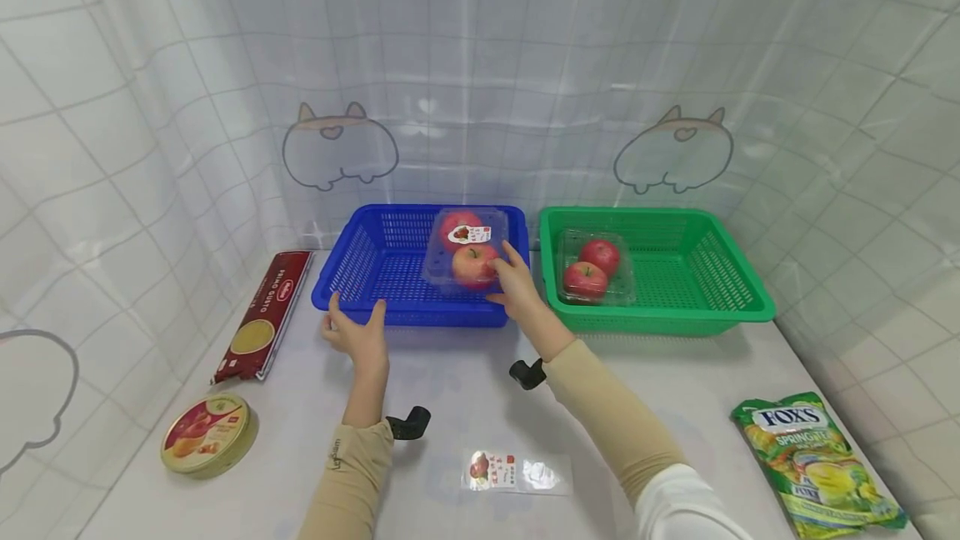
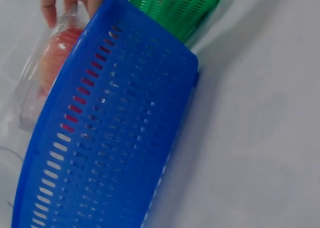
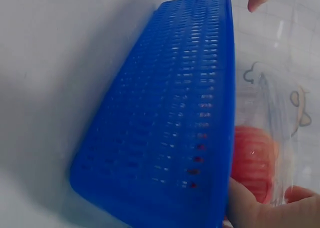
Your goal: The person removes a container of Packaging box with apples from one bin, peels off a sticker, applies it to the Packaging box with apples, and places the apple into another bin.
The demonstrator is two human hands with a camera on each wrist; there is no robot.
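We see the right hand [image 1: 521,294] with its thumb and fingers closed about the near right corner of a clear box [image 1: 467,255], thumb on the near side. The left hand [image 1: 358,342] has its thumb and forefinger spread well apart at the near left corner of the blue basket [image 1: 412,312]; we observe nothing in its hold, and whether it touches the rim we cannot tell.

The box, which contains two apples [image 1: 475,267] and bears a printed sticker [image 1: 470,234], is at the right end of the blue basket, its upper part above the rim; we cannot tell whether its base meets the floor.

Just to the right, we note the green basket [image 1: 667,323], with a second clear box [image 1: 622,286] of two apples at its left end. Farther out on the white table [image 1: 450,394] we find a red packet [image 1: 262,315], a round tin [image 1: 208,436], a label strip [image 1: 517,473] and a green FOX'S bag [image 1: 821,467].
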